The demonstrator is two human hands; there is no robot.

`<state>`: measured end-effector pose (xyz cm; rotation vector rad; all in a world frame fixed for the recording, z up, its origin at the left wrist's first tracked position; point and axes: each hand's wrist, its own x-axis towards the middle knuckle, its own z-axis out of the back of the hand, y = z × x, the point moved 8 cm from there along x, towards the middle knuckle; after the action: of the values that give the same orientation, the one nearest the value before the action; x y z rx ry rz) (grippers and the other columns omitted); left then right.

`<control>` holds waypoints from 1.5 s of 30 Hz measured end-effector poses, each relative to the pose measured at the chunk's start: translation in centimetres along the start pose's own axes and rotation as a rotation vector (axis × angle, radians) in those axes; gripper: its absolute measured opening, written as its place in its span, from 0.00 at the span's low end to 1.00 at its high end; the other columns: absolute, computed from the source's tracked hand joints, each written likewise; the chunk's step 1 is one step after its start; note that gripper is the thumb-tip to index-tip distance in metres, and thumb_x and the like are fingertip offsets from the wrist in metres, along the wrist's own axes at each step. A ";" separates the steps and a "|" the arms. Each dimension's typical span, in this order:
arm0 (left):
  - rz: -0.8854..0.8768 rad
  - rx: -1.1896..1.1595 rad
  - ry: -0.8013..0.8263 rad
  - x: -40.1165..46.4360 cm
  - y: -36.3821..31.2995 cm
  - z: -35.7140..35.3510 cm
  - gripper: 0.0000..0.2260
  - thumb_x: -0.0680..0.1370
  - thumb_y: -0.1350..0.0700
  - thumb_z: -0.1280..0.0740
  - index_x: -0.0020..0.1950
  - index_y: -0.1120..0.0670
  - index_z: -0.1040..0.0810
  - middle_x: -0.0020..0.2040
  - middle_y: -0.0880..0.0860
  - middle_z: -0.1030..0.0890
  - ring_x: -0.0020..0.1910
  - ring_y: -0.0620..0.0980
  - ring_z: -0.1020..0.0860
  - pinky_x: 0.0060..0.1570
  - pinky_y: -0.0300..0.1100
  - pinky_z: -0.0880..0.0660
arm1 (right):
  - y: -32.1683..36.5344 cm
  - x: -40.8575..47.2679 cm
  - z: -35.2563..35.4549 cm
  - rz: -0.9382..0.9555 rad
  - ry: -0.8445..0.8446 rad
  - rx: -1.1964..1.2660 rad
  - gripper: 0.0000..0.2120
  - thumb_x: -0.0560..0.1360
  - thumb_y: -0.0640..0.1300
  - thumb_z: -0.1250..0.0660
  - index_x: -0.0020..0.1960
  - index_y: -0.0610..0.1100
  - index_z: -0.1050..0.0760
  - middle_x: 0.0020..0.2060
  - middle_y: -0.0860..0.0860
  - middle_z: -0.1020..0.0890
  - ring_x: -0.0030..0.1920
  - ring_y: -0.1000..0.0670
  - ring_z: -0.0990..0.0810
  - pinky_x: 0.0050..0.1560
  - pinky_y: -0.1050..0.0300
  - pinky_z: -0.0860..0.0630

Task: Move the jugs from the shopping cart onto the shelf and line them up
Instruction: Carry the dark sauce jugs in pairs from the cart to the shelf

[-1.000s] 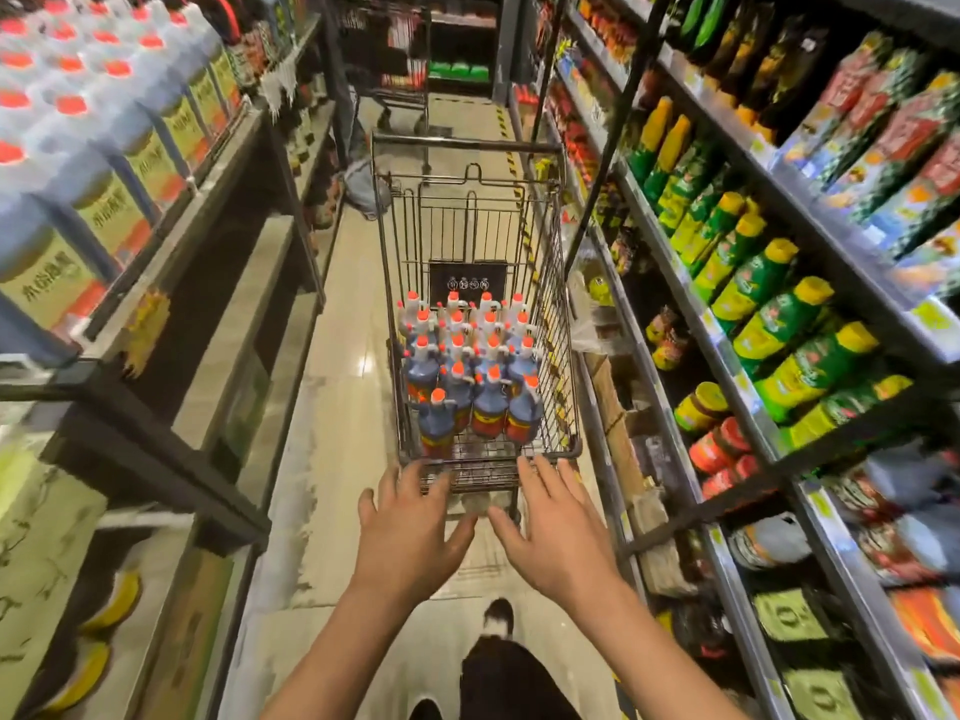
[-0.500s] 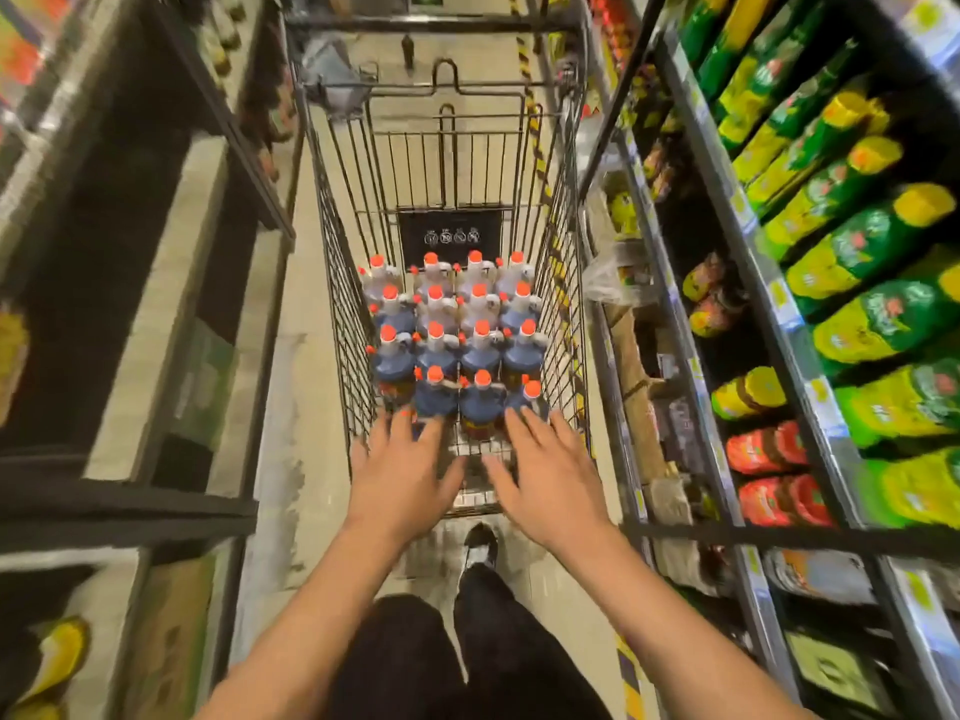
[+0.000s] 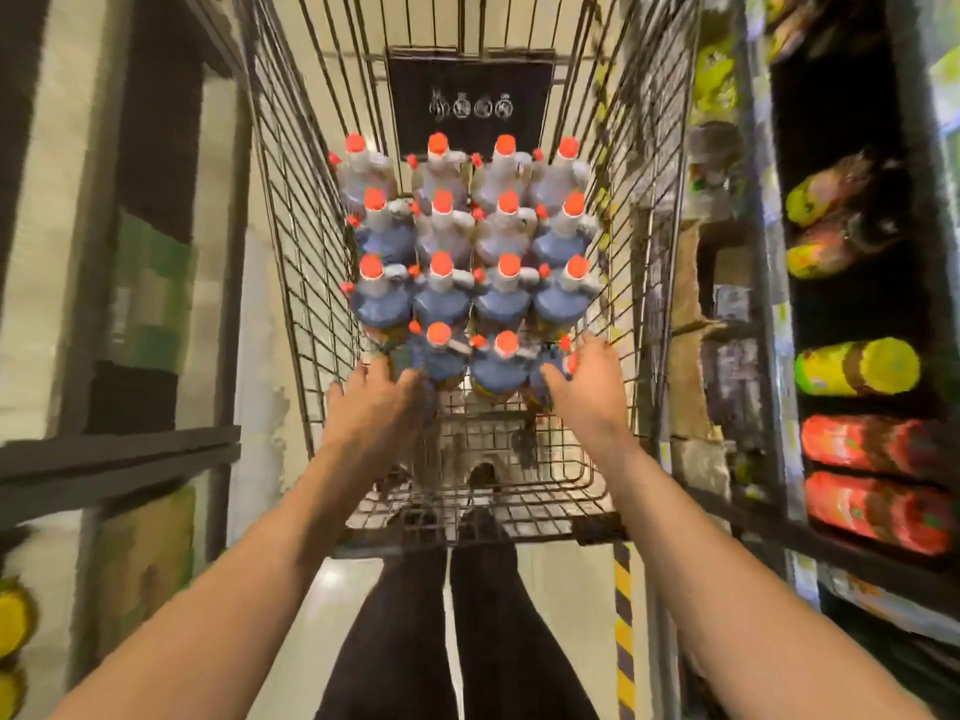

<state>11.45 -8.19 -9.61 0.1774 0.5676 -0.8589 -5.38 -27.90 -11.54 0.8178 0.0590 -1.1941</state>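
Jugs (image 3: 470, 262) with orange caps are packed upright in rows in the shopping cart (image 3: 291, 210), none yet moved to a shelf. Compared with a second ago, the view has been brought closer and both hands have been carried past the near rim, so the first pick appears to be starting. The left hand (image 3: 371, 402) is laid against the near-left jug, fingers loosely curled. The right hand (image 3: 589, 384) is cupped around the near-right jug, fingers part open; a firm grasp cannot be confirmed.
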 end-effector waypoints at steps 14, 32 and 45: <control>-0.196 -0.067 -0.016 -0.5 -2.4 0.1 0.09 0.78 0.48 0.33 0.57 0.44 0.19 0.51 0.54 0.18 0.47 0.60 0.18 0.49 0.50 0.26 | -2.4 -3.4 -0.7 0.255 0.196 -0.009 0.11 0.72 0.31 0.29 0.52 0.42 0.20 0.48 0.51 0.22 0.48 0.51 0.25 0.44 0.68 0.35; -0.096 -0.703 0.082 0.9 -2.6 -6.5 0.31 0.68 0.47 0.20 0.69 0.45 0.25 0.63 0.54 0.30 0.59 0.52 0.25 0.64 0.47 0.25 | -6.1 -3.6 -5.8 -0.135 0.441 0.272 0.41 0.62 0.44 0.16 0.71 0.54 0.31 0.65 0.51 0.28 0.62 0.52 0.26 0.52 0.67 0.30; -0.013 -1.031 0.123 4.0 -1.1 -13.7 0.46 0.59 0.68 0.17 0.68 0.48 0.37 0.60 0.42 0.25 0.58 0.46 0.25 0.50 0.22 0.29 | -10.1 -2.2 -11.9 -0.249 0.448 0.290 0.59 0.48 0.47 0.11 0.73 0.62 0.37 0.72 0.50 0.30 0.68 0.47 0.26 0.67 0.47 0.24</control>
<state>7.17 -6.56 -23.22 -0.7158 1.0582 -0.4828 -10.38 -20.40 -24.47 1.3547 0.3703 -1.2478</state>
